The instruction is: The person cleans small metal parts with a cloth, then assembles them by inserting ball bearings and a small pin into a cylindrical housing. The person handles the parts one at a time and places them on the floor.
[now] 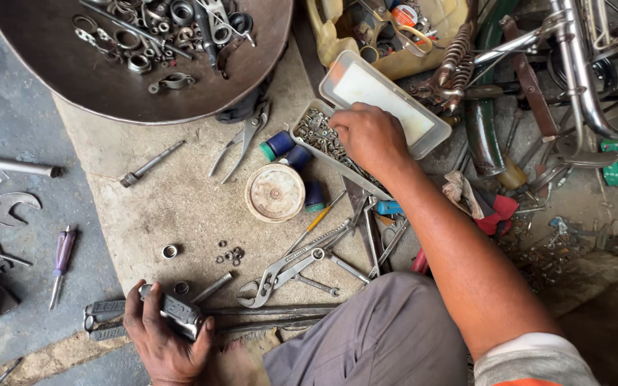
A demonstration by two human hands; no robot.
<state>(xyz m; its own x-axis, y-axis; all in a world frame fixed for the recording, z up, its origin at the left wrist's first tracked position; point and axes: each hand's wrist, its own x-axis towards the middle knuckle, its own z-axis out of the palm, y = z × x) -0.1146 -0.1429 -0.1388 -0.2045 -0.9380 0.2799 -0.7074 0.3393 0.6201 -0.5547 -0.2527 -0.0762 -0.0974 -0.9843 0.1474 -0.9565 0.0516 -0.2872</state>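
On a stone slab (180, 207), the left hand (168, 337) is gripping one metal part (174, 313) at its near edge, while the right hand (370, 136) is dipping curled fingers into one screw tray (314, 131).

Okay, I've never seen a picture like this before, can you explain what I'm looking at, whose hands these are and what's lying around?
This is one view from a camera worn on a person's head, looking down at their own two bare hands; there is no machine. The right hand reaches into a tray of small screws. The left hand has its grip around a small metal part held down on the ground. Between them, on a worn mat, lie pliers, an adjustable wrench, a round lid and loose nuts. A big metal bowl above holds rings and washers.
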